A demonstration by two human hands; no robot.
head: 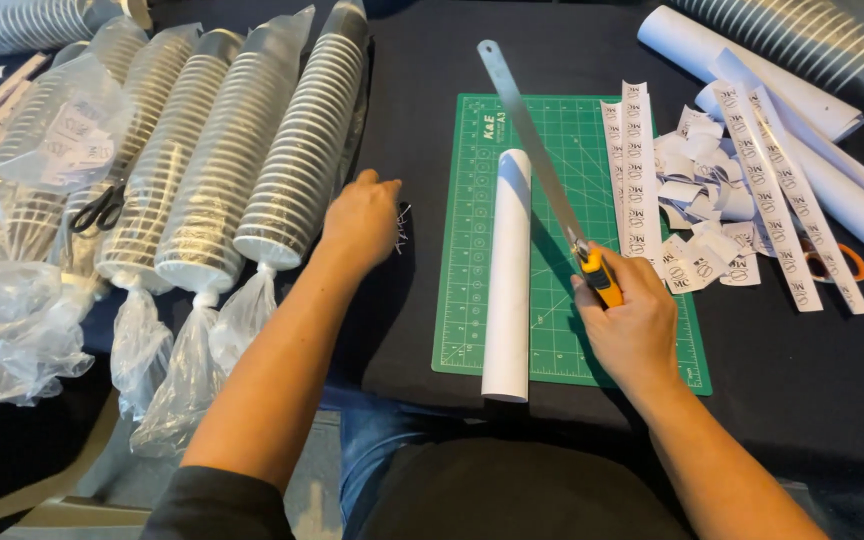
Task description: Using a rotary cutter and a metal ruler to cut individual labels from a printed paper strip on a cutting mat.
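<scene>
My right hand point(630, 325) is closed around a yellow and black utility knife point(598, 272), its tip resting against a long steel ruler point(534, 140) that lies slanted across the green cutting mat point(472, 250). A white rolled paper tube point(509, 275) lies lengthwise on the mat, just left of the knife. My left hand point(360, 218) rests on the black tabletop left of the mat, fingers curled over a small dark object I cannot make out, next to the bagged cup stacks point(252, 150).
Several plastic-bagged stacks of paper cups fill the left side, with black scissors point(100, 210) on them. Printed paper strips point(632, 170) and cut labels point(697, 215) lie right of the mat. White paper rolls point(832, 190) and orange-handled scissors point(847, 262) sit far right.
</scene>
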